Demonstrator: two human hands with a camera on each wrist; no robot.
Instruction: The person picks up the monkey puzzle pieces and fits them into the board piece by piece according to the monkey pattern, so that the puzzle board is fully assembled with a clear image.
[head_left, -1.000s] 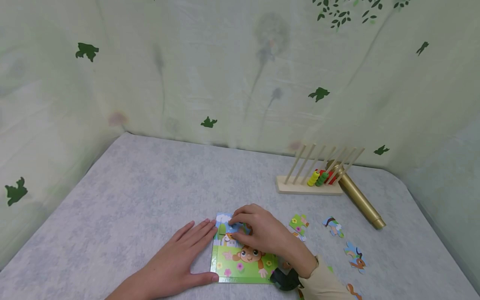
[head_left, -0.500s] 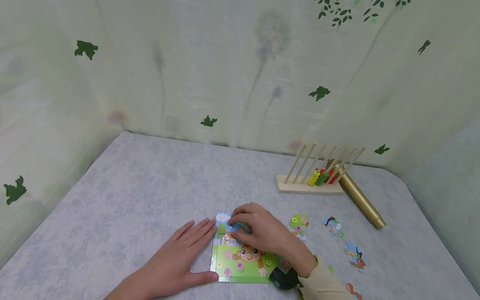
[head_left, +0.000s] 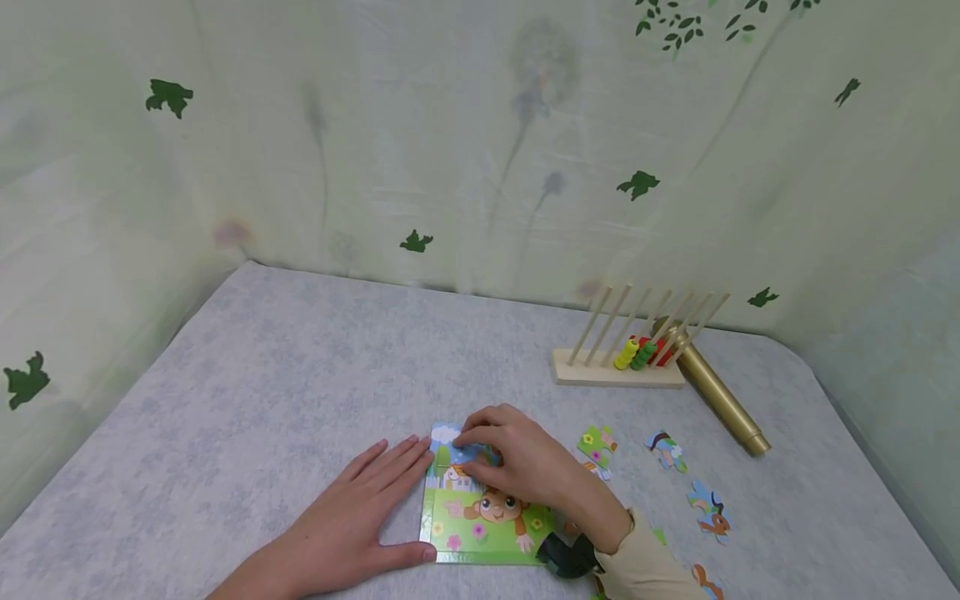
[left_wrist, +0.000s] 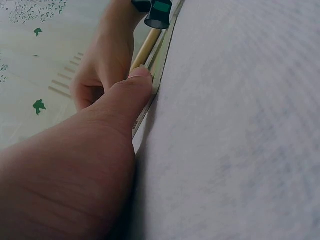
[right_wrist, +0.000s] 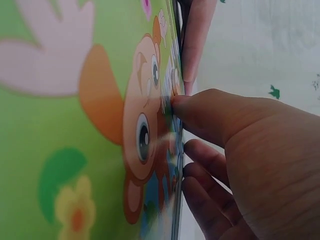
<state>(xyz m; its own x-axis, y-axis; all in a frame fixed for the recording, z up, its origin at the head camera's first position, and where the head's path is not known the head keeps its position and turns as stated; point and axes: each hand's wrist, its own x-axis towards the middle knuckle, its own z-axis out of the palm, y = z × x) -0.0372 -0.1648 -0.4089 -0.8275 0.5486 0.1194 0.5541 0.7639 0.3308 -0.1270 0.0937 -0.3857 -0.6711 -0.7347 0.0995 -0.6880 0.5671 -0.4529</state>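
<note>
A monkey puzzle board [head_left: 491,533] lies flat on the table, showing a monkey's face, flowers and a small house. My left hand [head_left: 360,512] rests along its left side, fingers straight, with fingertips and thumb tip at the edge; the left wrist view shows the thumb [left_wrist: 135,87] against that edge. Over the board's upper part, my right hand [head_left: 525,467] pinches a blue puzzle piece [head_left: 468,454] between thumb and curled fingers, low on the board. The right wrist view has the right thumb [right_wrist: 210,112] at the piece, whose outline is mostly hidden.
Loose puzzle pieces lie to the right, among them a green flowered piece [head_left: 597,446], a blue piece [head_left: 666,452] and a brown-and-blue piece [head_left: 710,511]. Behind stand a wooden peg rack [head_left: 618,377] with coloured beads and a gold tube [head_left: 723,404]. A black wrist camera [head_left: 567,556] overlaps the board's corner.
Both hands keep nearly the same place and pose; the right fingertips shift very slightly leftward on the board. The whole head view drifts a little.
</note>
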